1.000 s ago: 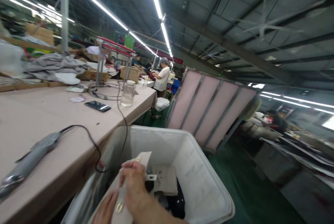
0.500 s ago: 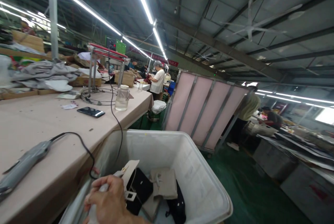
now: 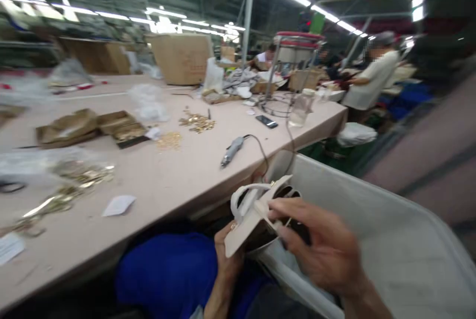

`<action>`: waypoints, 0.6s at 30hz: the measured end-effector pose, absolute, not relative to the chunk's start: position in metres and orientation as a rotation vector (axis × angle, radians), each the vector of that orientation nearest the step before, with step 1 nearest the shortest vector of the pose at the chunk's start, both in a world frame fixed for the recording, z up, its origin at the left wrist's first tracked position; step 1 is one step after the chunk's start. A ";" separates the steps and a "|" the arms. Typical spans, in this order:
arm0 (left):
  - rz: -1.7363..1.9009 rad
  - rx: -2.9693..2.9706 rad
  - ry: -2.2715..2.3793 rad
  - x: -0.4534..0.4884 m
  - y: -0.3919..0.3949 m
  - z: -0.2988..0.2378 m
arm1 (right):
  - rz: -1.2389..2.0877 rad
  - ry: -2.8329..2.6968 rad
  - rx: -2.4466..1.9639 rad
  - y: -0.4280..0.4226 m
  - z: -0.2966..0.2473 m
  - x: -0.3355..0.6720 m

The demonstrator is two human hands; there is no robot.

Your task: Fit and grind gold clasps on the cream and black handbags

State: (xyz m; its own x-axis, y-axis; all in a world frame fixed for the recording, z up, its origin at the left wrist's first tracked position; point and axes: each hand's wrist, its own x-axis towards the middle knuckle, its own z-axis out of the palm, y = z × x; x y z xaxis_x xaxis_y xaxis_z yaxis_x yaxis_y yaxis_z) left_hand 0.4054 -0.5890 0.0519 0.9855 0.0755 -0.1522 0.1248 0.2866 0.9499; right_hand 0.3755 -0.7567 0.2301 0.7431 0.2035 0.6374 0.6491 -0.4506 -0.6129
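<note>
A small beige handbag [image 3: 243, 232] with a pale wrapped handle is held low in front of me, over the edge of a white bin [image 3: 390, 210]. My left hand [image 3: 227, 259] is closed around its left side, with some fingers hidden behind the bag. From the right, my right hand [image 3: 323, 244] pinches a beige strap or flap edge between thumb and fingers; motion blurs the exact grip. The bag's dark inside shows between its panels. On the table beyond lies a grey corded hand tool [image 3: 232, 150], apart from both hands.
The pink-covered table [image 3: 193, 170] carries gold metal pieces [image 3: 199, 122], open cardboard boxes [image 3: 122, 128], plastic bags, a phone [image 3: 267, 121] and a clear jar [image 3: 301, 108]. The tool's black cord hangs near the bin. A person [image 3: 375, 71] stands farther back, right of the table.
My view has swung left toward the table. The handbag has come up out of the bin, and both hands are now on it; earlier only one hand showed, reaching into the bin.
</note>
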 end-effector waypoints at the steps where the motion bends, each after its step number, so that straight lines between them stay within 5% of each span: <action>1: 0.033 1.239 0.262 0.398 -0.575 0.057 | -0.766 -0.626 -1.902 -0.763 0.234 0.381; 4: 0.165 1.048 0.478 0.373 -0.538 0.087 | -0.788 -0.460 -1.757 -0.772 0.235 0.404; 10: 0.150 0.900 0.630 0.306 -0.463 0.140 | -0.255 -0.648 -1.916 -0.724 0.193 0.447; 14: 0.128 0.917 0.675 0.273 -0.435 0.132 | 0.116 -0.894 -1.883 -0.671 0.159 0.458; 18: 0.177 0.998 0.752 0.253 -0.433 0.096 | 0.099 -0.971 -2.054 -0.640 0.133 0.462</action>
